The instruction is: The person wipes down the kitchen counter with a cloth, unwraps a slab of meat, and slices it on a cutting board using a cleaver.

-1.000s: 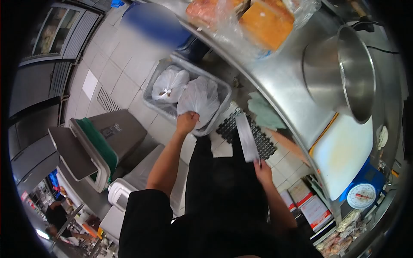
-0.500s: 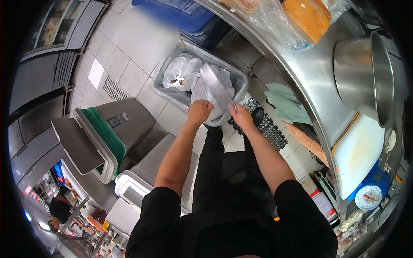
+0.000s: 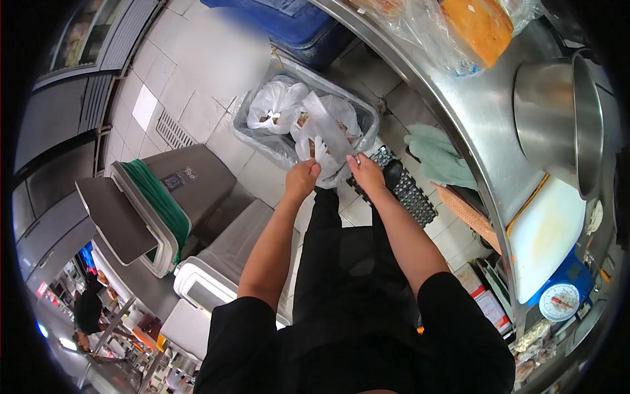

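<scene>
Over a lined grey bin (image 3: 237, 134), both my hands work at a white plastic bag (image 3: 304, 146) with brownish contents. Its gathered top is pinched in my closed left hand (image 3: 303, 178). My right hand (image 3: 366, 173) is also closed, at the lower end of a translucent plastic strip (image 3: 326, 125) that slants up across the bag; whether the strip belongs to that bag I cannot tell. A knotted white bag (image 3: 277, 108) lies to the left inside the bin. Another filled bag (image 3: 344, 113) shows behind the strip.
A steel counter (image 3: 453, 98) curves along the right, bearing a large pot (image 3: 548, 118), a white cutting board (image 3: 548, 230) and a blue scale (image 3: 561, 299). Grey lidded bins (image 3: 197, 174) stand left. A blue container (image 3: 295, 29) and a black mat (image 3: 413, 197) are near the bin.
The translucent strip, blurred before, is now sharp and lies more to the left across the bag. A bunched white bag top now shows above my left hand. Both hands stay nearly in place.
</scene>
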Demonstrator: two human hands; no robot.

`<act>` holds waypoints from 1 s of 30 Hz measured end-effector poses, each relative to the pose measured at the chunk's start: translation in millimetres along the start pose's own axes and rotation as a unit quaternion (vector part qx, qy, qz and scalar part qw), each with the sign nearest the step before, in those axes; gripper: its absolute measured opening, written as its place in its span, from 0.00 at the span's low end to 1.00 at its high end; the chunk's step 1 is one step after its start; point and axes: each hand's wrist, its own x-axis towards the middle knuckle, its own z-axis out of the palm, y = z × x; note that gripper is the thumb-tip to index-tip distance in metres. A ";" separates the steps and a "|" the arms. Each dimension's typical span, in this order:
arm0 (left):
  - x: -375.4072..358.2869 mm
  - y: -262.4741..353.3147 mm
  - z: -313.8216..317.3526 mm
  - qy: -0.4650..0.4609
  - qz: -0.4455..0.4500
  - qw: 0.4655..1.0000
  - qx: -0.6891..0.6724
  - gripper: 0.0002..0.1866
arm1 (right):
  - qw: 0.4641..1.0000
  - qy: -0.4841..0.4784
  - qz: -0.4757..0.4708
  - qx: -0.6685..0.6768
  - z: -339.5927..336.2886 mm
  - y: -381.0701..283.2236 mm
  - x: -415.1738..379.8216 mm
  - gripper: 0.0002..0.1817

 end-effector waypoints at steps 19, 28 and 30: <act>-46.3 -4.5 -24.3 0.020 -0.052 0.996 -0.064 0.18 | 0.996 -0.067 0.010 -0.049 35.2 12.4 -19.2 0.25; -147.6 12.3 -72.6 0.174 -0.050 0.977 -0.109 0.14 | 0.982 -0.168 0.036 -0.084 -7.0 77.3 -140.8 0.25; -192.6 10.4 -87.9 0.260 -0.028 0.959 -0.108 0.13 | 0.982 -0.170 0.047 -0.063 -33.4 77.0 -135.9 0.25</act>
